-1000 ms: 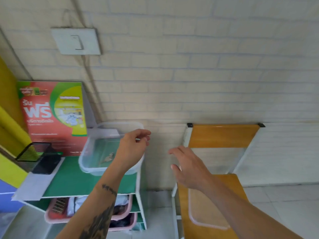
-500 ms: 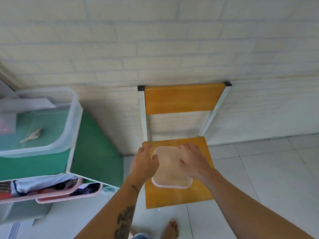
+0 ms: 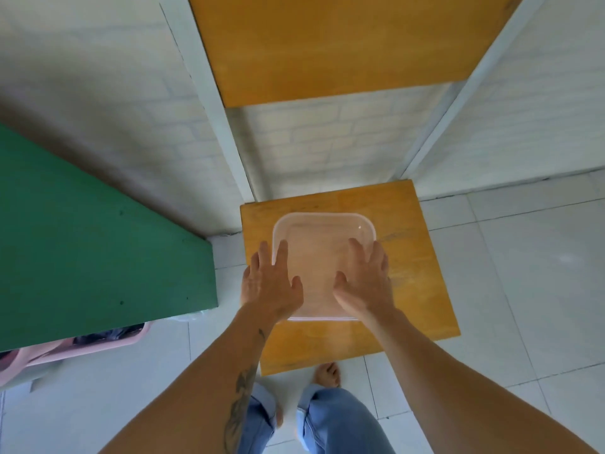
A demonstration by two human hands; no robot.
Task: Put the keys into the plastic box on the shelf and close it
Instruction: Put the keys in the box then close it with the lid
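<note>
A clear plastic lid (image 3: 319, 253) lies flat on the orange wooden seat of a chair (image 3: 422, 283). My left hand (image 3: 270, 283) rests on the lid's left edge with fingers spread. My right hand (image 3: 365, 280) lies on its right side, fingers spread too. Neither hand has closed around the lid. The plastic box and the keys are out of view, off to the left above the green shelf top (image 3: 82, 244).
The chair's orange backrest (image 3: 327, 44) stands against a white brick wall. A pink basket (image 3: 98, 345) with dark items sits under the green shelf. My bare feet and jeans (image 3: 327, 417) are on the white tiled floor below the seat.
The view has swung from the shelf and open box down to the chair. Both hands have come from near the box onto the lid on the seat.
</note>
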